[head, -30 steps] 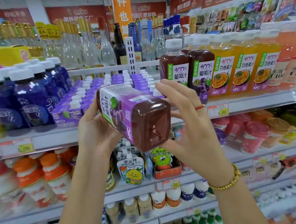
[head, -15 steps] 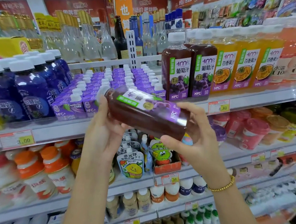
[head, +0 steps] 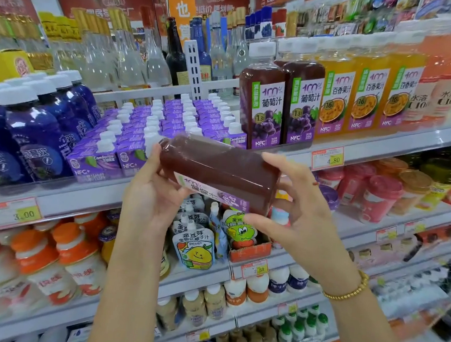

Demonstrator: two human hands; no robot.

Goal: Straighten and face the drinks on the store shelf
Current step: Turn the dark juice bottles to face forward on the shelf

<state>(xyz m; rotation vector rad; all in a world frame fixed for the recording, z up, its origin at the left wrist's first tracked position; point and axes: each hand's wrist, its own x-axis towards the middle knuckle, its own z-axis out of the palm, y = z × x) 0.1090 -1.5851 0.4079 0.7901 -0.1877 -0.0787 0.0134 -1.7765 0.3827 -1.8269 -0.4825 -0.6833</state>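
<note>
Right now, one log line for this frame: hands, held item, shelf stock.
left hand: holds neck end | right hand: grips base end | grape juice bottle: lying sideways in air, label on lower side | two matching bottles: upright, labels front

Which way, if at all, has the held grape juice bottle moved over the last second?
Yes. The grape juice bottle swung from base-toward-camera to lying along the shelf edge, and its label rolled downward.

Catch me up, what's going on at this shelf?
A person is holding a grape juice bottle on its side in front of the shelf. The left hand grips the cap end and the right hand grips the base. The label is on the bottle's lower side. Two matching bottles stand upright on the shelf behind it, labels facing out. The held bottle is not yet on the shelf.
</note>
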